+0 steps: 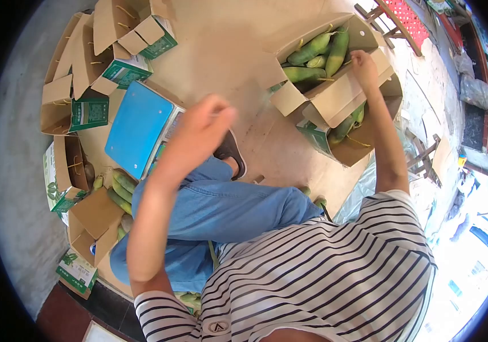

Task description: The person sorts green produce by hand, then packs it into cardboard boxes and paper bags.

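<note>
My right hand (365,71) is over the near edge of an open cardboard box (289,100), its fingers curled together. Whether they pinch anything is too small to tell. Inside that box lie several long green melons (338,51), just beside the fingers. Directly below the forearm, a second open cardboard box (351,155) holds more of the same fruit. My left hand (205,126) is raised in front of my knee, smeared by motion, with its fingers partly bent. Near it stands a scale with a blue top (139,128); the hand appears apart from it.
Several open cardboard boxes (90,114) with green printed sides line the left wall. More long green melons (121,188) lie beside my leg. A wooden stool with a red seat (406,23) stands at the upper right, and clear plastic sheeting (358,191) lies by my right elbow.
</note>
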The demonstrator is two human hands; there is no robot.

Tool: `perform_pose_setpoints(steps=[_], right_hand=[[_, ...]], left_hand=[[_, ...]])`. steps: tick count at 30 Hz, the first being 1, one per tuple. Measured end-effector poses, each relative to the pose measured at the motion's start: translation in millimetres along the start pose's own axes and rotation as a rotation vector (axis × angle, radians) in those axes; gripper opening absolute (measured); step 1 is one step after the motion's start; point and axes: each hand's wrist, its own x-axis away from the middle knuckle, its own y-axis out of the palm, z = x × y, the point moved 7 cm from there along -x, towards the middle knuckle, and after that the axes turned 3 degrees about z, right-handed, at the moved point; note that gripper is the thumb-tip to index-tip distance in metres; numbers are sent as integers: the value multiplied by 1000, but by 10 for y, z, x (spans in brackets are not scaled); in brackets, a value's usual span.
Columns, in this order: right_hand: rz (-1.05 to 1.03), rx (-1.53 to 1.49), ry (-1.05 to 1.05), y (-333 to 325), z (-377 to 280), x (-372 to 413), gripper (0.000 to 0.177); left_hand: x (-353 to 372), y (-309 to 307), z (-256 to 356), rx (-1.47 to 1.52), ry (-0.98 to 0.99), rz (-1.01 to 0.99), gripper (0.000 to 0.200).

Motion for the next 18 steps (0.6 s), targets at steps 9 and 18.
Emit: perform_pose_setpoints(steps=[9, 18], right_hand=[[399, 285, -113, -830, -168, 878, 39], [-263, 45, 700, -455, 2346, 1739, 47]], left_hand=[[1020, -721, -546, 22, -124, 388, 19], [972, -708, -564, 72, -101, 366, 18]])
